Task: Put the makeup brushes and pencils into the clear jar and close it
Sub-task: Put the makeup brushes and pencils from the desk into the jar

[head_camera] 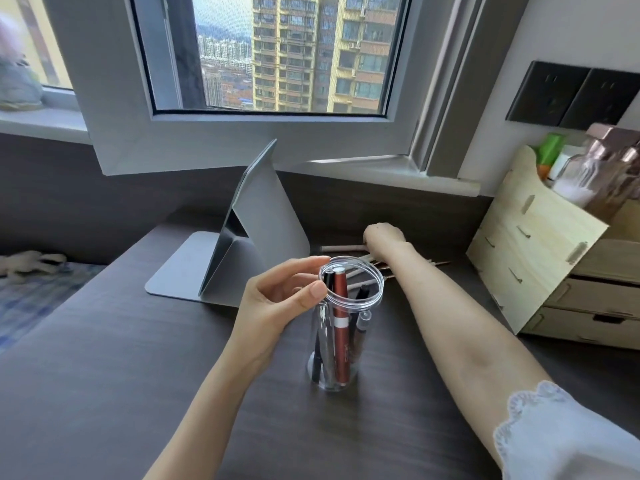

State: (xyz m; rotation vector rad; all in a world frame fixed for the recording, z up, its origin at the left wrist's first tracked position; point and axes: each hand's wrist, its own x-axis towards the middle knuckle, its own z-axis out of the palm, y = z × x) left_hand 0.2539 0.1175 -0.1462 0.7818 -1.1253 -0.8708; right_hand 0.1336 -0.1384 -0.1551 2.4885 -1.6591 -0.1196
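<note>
clear jar (pixel 341 344) stands upright on the dark wood-grain desk (pixel 104 375), near centre, its mouth open with no lid on it. inside, leaning: a red pen-like tube (pixel 341 327), a black pencil (pixel 322 341) and a couple of darker slim sticks. left hand (pixel 277 303) cups the jar's rim from the left, thumb and fingertips curved around the top edge, holding the jar steady. right hand (pixel 382 239) reaches to the far side, beyond the jar, lying over a loose pile of makeup brushes (pixel 349 249) with pale handles on the desk; fingers turned away from the camera, so cannot tell whether they have closed on anything. grey folding mirror (pixel 249 237) stands far left of the jar. wooden drawer organiser (pixel 540 258) sits at the right edge.
</note>
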